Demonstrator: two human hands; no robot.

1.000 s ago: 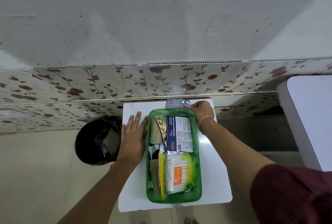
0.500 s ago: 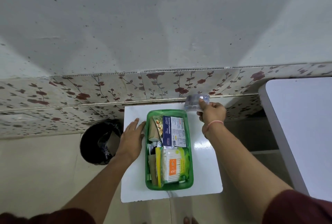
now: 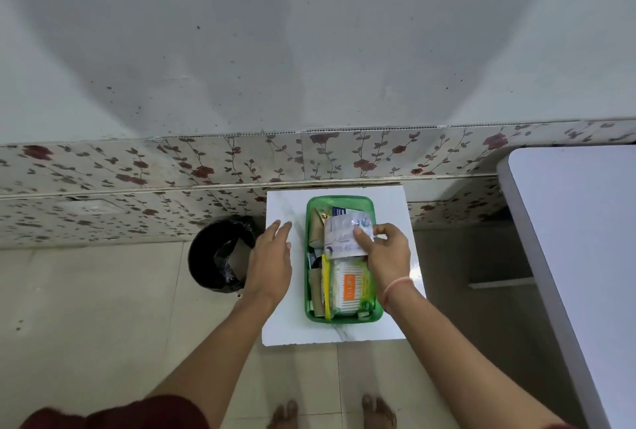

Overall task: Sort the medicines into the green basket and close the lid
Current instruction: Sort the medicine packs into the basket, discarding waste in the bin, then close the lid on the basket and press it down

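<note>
Now, right hand (image 3: 389,255): fingers pinching a silvery pill strip (image 3: 346,234) over the green basket (image 3: 377,313)
Left hand (image 3: 270,258): fingers spread flat, holding nothing, at 9 o'clock of basket
Basket: on white table (image 3: 395,205)

The right hand (image 3: 387,253), which a second ago reached behind the green basket (image 3: 309,311) at the wall side of the surface (image 3: 282,325) and then lifted a silvery blister strip (image 3: 344,236) clear to the right, now holds that strip over the basket's far half, covering the blue-and-white box. The left hand (image 3: 270,263) no longer touches the basket's left wall; it sits apart from it.
</note>
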